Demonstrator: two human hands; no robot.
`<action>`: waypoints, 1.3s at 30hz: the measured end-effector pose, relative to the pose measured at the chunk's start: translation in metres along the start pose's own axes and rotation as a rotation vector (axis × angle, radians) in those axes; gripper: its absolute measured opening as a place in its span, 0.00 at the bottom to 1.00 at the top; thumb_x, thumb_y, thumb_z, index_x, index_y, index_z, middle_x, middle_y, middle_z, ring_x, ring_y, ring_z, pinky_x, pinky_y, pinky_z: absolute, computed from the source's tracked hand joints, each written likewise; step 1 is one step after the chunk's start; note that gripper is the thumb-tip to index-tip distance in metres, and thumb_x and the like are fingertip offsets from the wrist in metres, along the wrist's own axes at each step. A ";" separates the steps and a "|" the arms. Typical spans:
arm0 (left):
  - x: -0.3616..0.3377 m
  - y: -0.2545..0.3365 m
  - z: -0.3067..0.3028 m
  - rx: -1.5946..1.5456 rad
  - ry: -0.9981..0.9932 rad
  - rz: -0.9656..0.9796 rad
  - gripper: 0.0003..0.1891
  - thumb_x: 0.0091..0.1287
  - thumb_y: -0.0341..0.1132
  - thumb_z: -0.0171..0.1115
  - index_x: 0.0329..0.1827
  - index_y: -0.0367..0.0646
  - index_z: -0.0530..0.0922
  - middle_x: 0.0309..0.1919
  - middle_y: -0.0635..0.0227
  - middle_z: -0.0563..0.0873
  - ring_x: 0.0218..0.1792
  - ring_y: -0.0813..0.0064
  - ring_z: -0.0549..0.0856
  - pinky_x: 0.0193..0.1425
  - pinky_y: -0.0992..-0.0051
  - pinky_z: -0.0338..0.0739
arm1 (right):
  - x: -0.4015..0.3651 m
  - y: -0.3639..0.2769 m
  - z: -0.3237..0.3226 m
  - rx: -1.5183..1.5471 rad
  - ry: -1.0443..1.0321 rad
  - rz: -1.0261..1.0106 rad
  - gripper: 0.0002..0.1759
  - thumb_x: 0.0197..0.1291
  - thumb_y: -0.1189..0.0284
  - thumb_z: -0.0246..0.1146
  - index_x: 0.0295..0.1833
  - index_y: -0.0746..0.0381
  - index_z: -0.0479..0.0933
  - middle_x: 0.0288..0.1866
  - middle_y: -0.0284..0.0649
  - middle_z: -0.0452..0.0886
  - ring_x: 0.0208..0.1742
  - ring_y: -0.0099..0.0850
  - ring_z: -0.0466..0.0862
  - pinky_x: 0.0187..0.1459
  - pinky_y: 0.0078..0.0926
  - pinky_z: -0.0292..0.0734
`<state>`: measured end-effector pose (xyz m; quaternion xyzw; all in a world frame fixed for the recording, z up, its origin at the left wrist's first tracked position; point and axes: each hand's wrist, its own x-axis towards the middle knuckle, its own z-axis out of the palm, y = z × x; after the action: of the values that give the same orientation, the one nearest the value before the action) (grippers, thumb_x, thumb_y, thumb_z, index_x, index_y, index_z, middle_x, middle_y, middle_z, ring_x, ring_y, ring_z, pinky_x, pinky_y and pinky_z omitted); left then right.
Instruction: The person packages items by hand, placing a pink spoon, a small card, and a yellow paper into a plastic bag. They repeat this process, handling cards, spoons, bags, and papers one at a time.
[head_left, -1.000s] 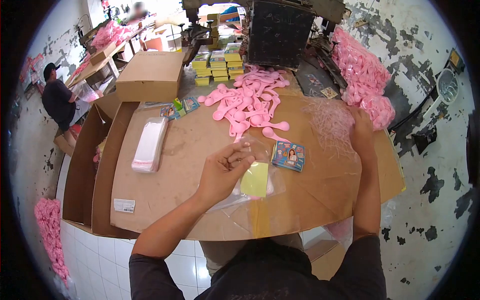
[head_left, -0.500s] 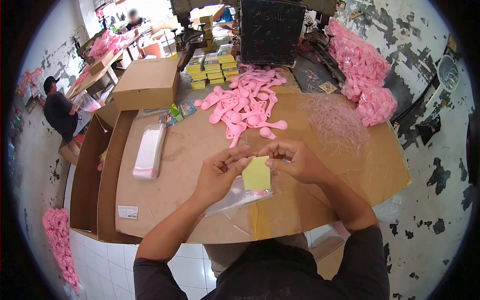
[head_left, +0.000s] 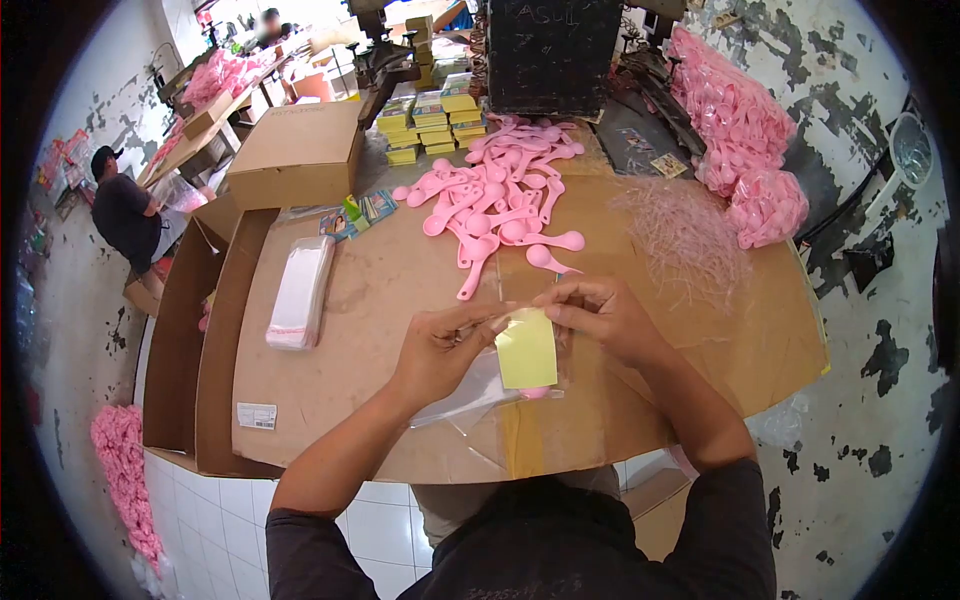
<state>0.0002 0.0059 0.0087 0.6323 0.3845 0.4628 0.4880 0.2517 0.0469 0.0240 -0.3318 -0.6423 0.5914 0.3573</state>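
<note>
A yellow card (head_left: 527,350) hangs in front of me over the cardboard-covered table, in what looks like a clear bag. My left hand (head_left: 447,345) pinches the upper left edge of the bag. At the upper right corner, my right hand (head_left: 592,312) has its thumb and fingers closed on the bag. A small pink item (head_left: 535,393) shows just below the card. Under my hands lies a clear plastic bag (head_left: 465,400). Beyond them spreads a pile of pink spoon-like pieces (head_left: 495,195).
A stack of clear bags (head_left: 300,292) lies left, beside an open carton (head_left: 215,350). Behind stand a closed box (head_left: 295,150) and yellow card stacks (head_left: 430,120). Pink strands (head_left: 680,235) and bagged pink pieces (head_left: 735,130) lie right. A person (head_left: 125,215) sits far left.
The yellow card has shifted slightly right and down between my hands, and more of the pink item shows under it. The whole view has shifted a little.
</note>
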 end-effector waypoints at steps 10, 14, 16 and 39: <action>0.001 -0.007 -0.003 0.012 -0.020 0.065 0.11 0.76 0.25 0.63 0.57 0.35 0.87 0.50 0.62 0.92 0.48 0.79 0.87 0.53 0.77 0.83 | 0.001 0.010 -0.002 -0.023 0.012 -0.115 0.09 0.70 0.76 0.65 0.51 0.66 0.87 0.42 0.34 0.88 0.38 0.19 0.84 0.44 0.21 0.80; 0.000 -0.007 -0.008 0.060 -0.066 0.068 0.13 0.78 0.31 0.61 0.59 0.36 0.87 0.50 0.63 0.91 0.48 0.79 0.87 0.54 0.75 0.84 | 0.002 0.009 -0.012 -0.061 -0.038 -0.078 0.09 0.69 0.75 0.66 0.51 0.66 0.87 0.42 0.34 0.88 0.40 0.19 0.84 0.45 0.21 0.80; 0.001 -0.007 -0.008 -0.099 -0.071 -0.023 0.13 0.78 0.32 0.62 0.59 0.35 0.86 0.50 0.63 0.91 0.48 0.78 0.88 0.54 0.74 0.85 | 0.002 0.008 -0.015 -0.087 -0.064 -0.082 0.09 0.69 0.75 0.67 0.50 0.66 0.88 0.42 0.34 0.88 0.40 0.19 0.83 0.45 0.21 0.79; 0.005 -0.007 -0.005 -0.070 -0.071 -0.129 0.14 0.77 0.29 0.64 0.62 0.37 0.85 0.48 0.67 0.91 0.45 0.83 0.86 0.50 0.78 0.83 | -0.004 0.009 -0.012 -0.198 -0.130 -0.119 0.13 0.68 0.76 0.69 0.56 0.66 0.80 0.46 0.36 0.86 0.46 0.20 0.84 0.48 0.22 0.78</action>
<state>-0.0030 0.0134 0.0039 0.6047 0.3904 0.4210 0.5520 0.2637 0.0508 0.0151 -0.2878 -0.7378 0.5230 0.3151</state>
